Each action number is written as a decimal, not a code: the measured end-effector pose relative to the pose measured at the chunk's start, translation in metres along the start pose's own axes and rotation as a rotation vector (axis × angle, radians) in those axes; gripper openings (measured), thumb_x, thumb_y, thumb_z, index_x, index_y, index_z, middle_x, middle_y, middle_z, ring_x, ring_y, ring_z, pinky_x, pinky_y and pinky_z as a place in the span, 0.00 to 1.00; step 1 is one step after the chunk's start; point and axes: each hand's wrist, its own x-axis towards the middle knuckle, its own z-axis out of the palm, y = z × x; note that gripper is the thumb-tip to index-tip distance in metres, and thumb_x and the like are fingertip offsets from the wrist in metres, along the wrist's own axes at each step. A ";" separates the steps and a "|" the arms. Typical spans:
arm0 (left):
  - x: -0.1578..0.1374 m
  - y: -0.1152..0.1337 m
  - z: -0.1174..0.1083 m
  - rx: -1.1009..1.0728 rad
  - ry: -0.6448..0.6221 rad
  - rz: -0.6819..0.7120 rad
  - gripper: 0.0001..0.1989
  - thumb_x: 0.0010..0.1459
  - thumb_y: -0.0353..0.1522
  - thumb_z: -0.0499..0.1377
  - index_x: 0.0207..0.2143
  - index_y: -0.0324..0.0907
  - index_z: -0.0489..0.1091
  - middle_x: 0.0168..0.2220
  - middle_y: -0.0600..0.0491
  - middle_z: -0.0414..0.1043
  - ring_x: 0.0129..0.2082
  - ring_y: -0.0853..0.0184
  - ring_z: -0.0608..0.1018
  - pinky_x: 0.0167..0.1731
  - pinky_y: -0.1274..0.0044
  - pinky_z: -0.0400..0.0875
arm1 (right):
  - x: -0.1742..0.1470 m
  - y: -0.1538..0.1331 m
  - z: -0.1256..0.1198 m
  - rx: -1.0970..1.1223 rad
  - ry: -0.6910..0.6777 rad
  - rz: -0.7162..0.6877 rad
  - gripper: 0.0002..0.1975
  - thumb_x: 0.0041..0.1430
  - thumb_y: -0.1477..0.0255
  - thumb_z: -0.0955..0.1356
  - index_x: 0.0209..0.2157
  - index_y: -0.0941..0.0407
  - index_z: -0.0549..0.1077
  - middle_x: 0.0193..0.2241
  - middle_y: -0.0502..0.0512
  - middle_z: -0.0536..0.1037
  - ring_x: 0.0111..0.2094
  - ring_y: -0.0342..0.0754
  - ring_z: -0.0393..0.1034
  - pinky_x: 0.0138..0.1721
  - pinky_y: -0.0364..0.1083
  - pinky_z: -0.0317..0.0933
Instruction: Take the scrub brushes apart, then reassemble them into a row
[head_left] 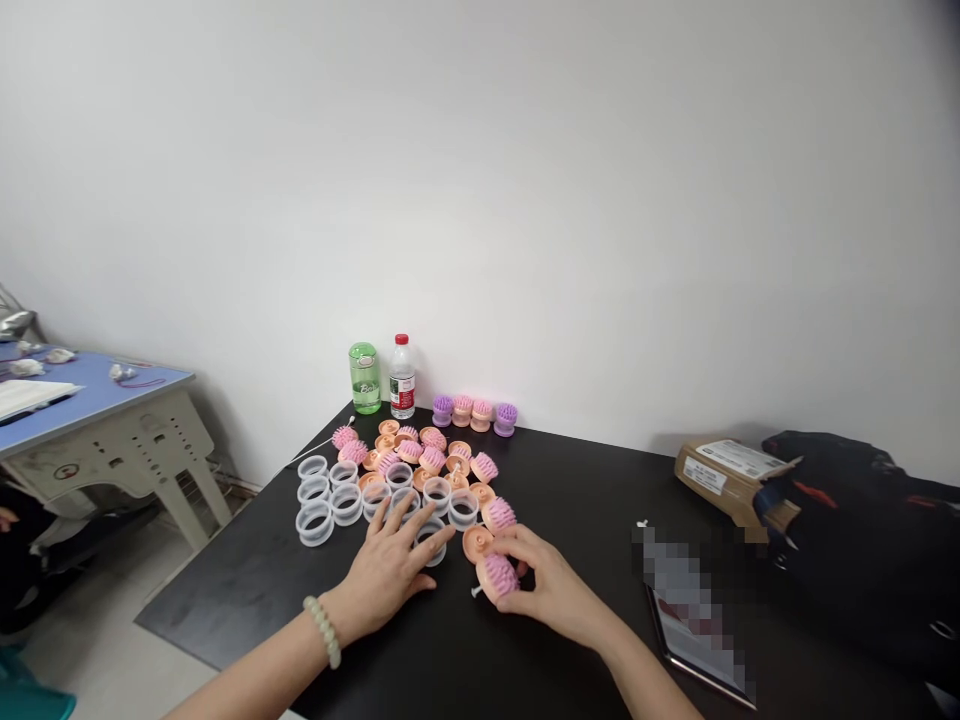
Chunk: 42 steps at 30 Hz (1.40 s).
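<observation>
My right hand (551, 588) pinches a round, peach-based brush (496, 578) with stubby pink bristles (505, 574), tilted sideways (a white peg (476, 592) shows at its underside), over the black surface (585, 485); my left hand (381, 582) spreads across translucent plastic rings (314, 523).

Soft light, brightest on the lower wall (480, 270), dark top-right corner

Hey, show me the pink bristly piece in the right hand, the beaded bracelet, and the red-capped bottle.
Pink bristly piece (500, 577): head view, on its bristles.
Beaded bracelet (323, 631): head view, on the beads midway along its visible stretch.
Red-capped bottle (403, 384): head view, on its label.
</observation>
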 end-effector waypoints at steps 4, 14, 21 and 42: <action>0.013 -0.010 0.007 -0.031 0.033 0.049 0.40 0.53 0.26 0.68 0.64 0.55 0.57 0.67 0.48 0.58 0.67 0.45 0.56 0.60 0.44 0.55 | 0.020 0.007 0.002 -0.030 0.033 -0.044 0.22 0.45 0.77 0.72 0.45 0.50 0.77 0.46 0.54 0.76 0.45 0.53 0.71 0.43 0.48 0.65; -0.008 -0.018 -0.028 -0.308 0.239 -0.114 0.17 0.64 0.31 0.56 0.55 0.44 0.64 0.53 0.44 0.69 0.54 0.55 0.71 0.52 0.61 0.71 | 0.024 -0.014 0.024 -0.227 0.117 -0.034 0.19 0.53 0.75 0.71 0.49 0.54 0.74 0.48 0.58 0.76 0.50 0.55 0.72 0.52 0.52 0.66; -0.028 -0.020 -0.021 -0.315 0.108 -0.265 0.15 0.55 0.24 0.61 0.45 0.45 0.68 0.45 0.48 0.70 0.44 0.58 0.73 0.43 0.67 0.73 | 0.044 -0.024 0.049 -0.546 0.234 -0.024 0.21 0.56 0.73 0.71 0.53 0.56 0.70 0.51 0.63 0.74 0.51 0.61 0.72 0.46 0.56 0.72; 0.045 0.058 -0.016 -0.321 0.159 0.302 0.27 0.50 0.28 0.67 0.52 0.45 0.66 0.52 0.45 0.71 0.52 0.51 0.71 0.51 0.59 0.73 | 0.092 0.012 -0.056 -0.565 0.481 0.117 0.23 0.59 0.75 0.69 0.56 0.59 0.67 0.52 0.65 0.71 0.54 0.60 0.66 0.56 0.58 0.62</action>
